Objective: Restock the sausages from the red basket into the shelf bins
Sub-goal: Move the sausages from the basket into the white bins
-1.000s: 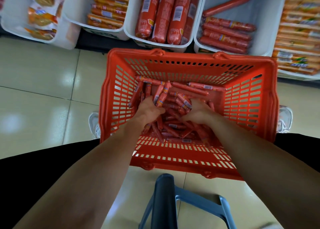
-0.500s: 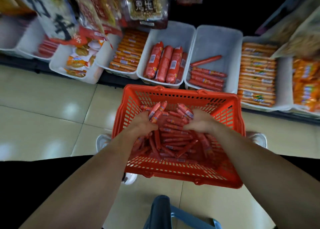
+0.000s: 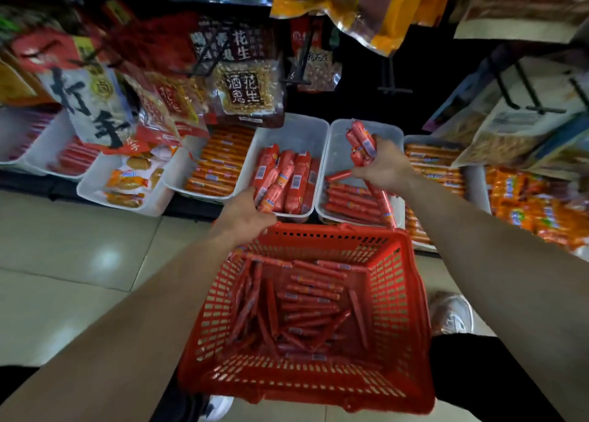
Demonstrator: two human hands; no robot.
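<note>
Two hands, both loaded; right hand [image 3: 382,169] clamps a fistful of thin sausages [image 3: 361,144] over the half-full white bin [image 3: 338,153]; left hand [image 3: 243,212] grips a few more sausages [image 3: 271,192] above the fat-sausage bin [image 3: 296,131]; one red basket [image 3: 334,233] sits below, its pile [image 3: 302,303] too tangled to count

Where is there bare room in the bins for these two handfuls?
Thin-sausage bin: bare back half, between its far wall and the stacked thin sausages, under the right hand. Thick-sausage bin: a bare strip behind the thick sausages. Crowded: the orange sausages fill their bin.
</note>
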